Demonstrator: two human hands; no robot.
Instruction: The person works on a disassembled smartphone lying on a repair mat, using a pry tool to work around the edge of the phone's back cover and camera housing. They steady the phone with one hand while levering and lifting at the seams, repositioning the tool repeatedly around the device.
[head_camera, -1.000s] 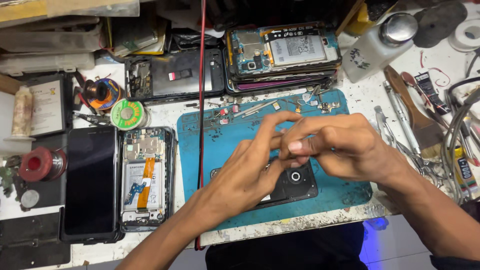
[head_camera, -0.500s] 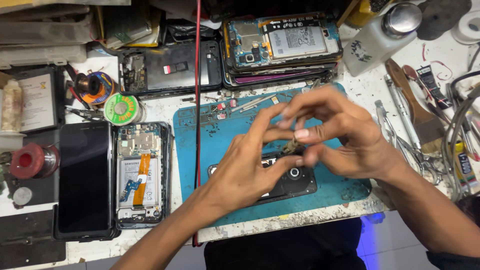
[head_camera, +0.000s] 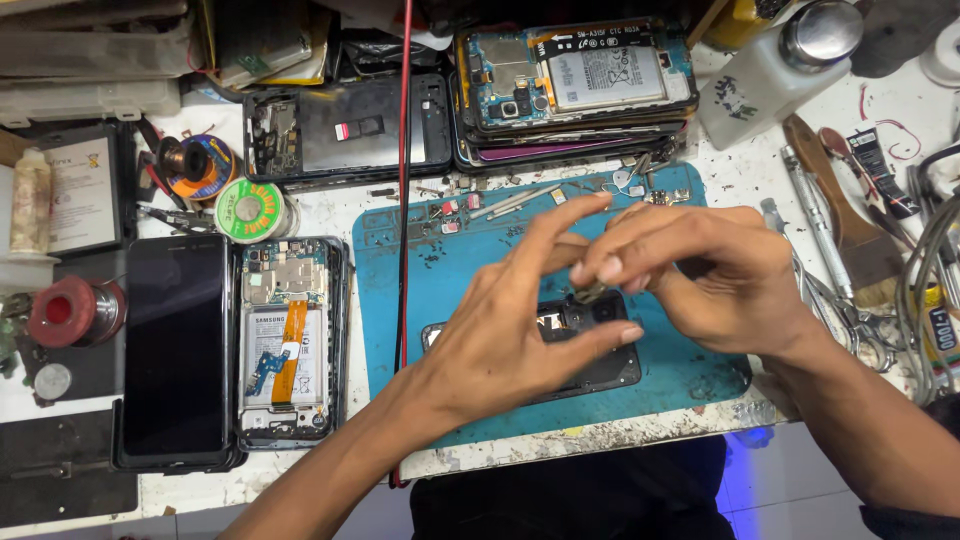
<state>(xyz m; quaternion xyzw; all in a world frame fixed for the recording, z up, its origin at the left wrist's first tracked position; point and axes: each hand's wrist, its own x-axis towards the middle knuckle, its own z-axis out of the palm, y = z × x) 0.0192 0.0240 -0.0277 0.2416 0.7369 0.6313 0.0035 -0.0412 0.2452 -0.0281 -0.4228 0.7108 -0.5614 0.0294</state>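
**Ana:** Both hands have come up off the black phone (head_camera: 560, 350) with the open back. Before, they pressed low on it. Now they meet just above it.

**Ben:** What does the right hand (head_camera: 715, 285) hold?

**Ana:** Its thumb and finger are pinched together on a tiny dark part (head_camera: 592, 292). I cannot tell what the part is. It is too small.

**Ben:** And the left hand (head_camera: 510, 335)?

**Ana:** Its fingers are spread apart. The long ones reach over toward the right hand, and the thumb lies on the phone's top edge. It grips nothing that I can see.

**Ben:** Where is the phone?

**Ana:** It lies flat on the blue rubber mat (head_camera: 400, 300), near the mat's front edge. It has not moved.

**Ben:** So what changed for the work?

**Ana:** I think the small part is now lifted clear of the phone.

**Ben:** Anything else different?

**Ana:** No. The red wire (head_camera: 404, 150) hangs along the mat's left edge, same as before. The 2 opened phones at the worktop's back edge did not move either.
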